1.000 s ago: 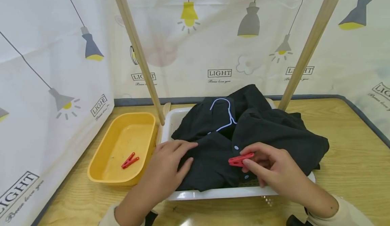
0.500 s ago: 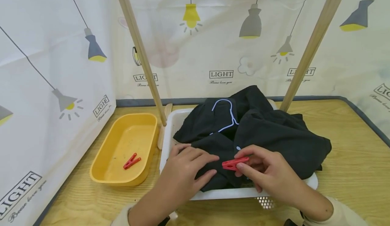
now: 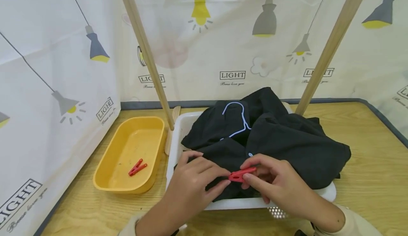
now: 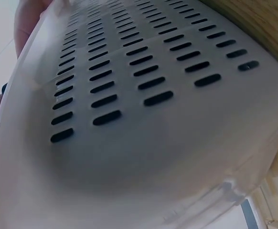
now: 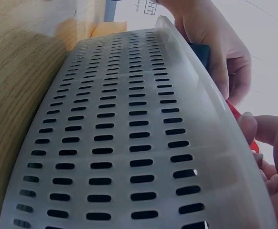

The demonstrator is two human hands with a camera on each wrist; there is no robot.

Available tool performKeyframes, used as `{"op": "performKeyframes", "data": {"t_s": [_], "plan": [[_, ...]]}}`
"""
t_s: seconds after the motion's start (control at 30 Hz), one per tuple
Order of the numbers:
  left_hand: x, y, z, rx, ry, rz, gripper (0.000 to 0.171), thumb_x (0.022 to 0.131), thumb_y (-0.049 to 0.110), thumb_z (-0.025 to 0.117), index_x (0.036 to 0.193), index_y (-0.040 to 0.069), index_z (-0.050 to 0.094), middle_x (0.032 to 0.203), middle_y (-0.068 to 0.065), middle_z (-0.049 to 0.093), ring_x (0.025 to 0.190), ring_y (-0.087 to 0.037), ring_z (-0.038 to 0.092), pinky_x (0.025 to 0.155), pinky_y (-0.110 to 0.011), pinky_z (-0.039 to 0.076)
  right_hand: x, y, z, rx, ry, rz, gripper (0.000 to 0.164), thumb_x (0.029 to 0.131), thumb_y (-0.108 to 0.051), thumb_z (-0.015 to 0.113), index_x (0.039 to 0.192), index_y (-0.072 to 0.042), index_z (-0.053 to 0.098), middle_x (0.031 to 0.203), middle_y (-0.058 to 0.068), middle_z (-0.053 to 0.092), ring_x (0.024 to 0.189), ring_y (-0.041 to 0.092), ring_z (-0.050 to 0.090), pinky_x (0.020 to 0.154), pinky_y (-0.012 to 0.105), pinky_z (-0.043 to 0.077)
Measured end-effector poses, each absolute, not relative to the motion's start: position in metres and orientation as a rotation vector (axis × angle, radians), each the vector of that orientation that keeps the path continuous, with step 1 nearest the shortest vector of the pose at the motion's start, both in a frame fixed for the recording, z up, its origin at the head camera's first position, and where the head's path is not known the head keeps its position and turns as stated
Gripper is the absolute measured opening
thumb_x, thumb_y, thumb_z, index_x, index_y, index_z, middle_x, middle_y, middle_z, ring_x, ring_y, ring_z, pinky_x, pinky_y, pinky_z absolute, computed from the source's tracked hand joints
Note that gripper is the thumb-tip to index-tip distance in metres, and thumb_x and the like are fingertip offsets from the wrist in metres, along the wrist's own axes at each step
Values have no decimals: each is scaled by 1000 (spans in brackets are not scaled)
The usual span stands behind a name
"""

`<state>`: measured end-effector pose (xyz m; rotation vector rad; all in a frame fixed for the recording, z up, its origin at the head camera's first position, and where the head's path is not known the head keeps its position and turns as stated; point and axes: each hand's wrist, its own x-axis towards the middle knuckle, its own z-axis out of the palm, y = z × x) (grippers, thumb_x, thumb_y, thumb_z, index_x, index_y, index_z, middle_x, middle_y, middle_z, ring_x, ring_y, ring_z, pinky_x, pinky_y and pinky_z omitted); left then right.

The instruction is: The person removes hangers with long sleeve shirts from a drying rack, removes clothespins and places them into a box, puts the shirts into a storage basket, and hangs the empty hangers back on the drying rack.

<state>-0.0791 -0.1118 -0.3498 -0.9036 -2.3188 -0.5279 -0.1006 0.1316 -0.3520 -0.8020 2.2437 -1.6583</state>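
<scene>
Nearest the head camera, I see two cream sleeves (image 3: 347, 223), with both hands just inside the front rim of the white slotted basket (image 3: 242, 203). The right hand (image 3: 277, 183) pinches a red clothespin (image 3: 236, 176) by its handle end, finger above and thumb below, a hold I judge well suited to squeezing it. The left hand (image 3: 197, 179) pinches at the pin's nose with forefinger and thumb, apparently to steady it; I cannot tell whether a fold of cloth is caught there too. Both wrist feeds give me mainly the basket's slotted side.

Under the hands, a black button-front shirt (image 3: 287, 147) fills the basket and bulges past its right rim, probably because it is bunched rather than folded. Left of the basket, a yellow tub (image 3: 134, 140) holds a second red clothespin (image 3: 134, 171), presumably parked within easy reach. Toward the basket's back, a pale blue hanger (image 3: 243, 121) shows its hook, the lower part tucked into the shirt. Wooden poles (image 3: 146, 53) rise beside the basket's left rim and near its back right corner, and behind the basket, past the desk (image 3: 366, 137), hangs a lamp-printed backdrop (image 3: 197, 52).
</scene>
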Motion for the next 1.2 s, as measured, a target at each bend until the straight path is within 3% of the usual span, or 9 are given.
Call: {"op": "performKeyframes", "data": {"t_s": [0.6,0.97,1.2], "plan": [[-79,-143,-344,-785,-2319,-532,24,74,20,89,93,19,76,84,8,74,79,-8,67,93,-39,44,-108,152,-335,-878,2564,-1576,20,95,-7,66,114,-12,63,82,-1,69,48,9,54,47,27,49],[-95,-187,-343,-506,-2378,-404,26,72,18,90,94,13,77,80,2,75,73,-12,69,79,-37,46,-119,169,-332,-813,2746,-1499,16,95,-7,66,110,-13,64,85,-5,70,49,8,54,49,26,50],[-106,-225,-345,-232,-2494,-431,18,81,16,84,95,8,77,78,-3,76,69,-18,70,74,-40,46,-132,187,-331,-814,2930,-1426,19,94,-5,67,111,-13,66,84,-3,71,49,7,53,50,21,46]]}}
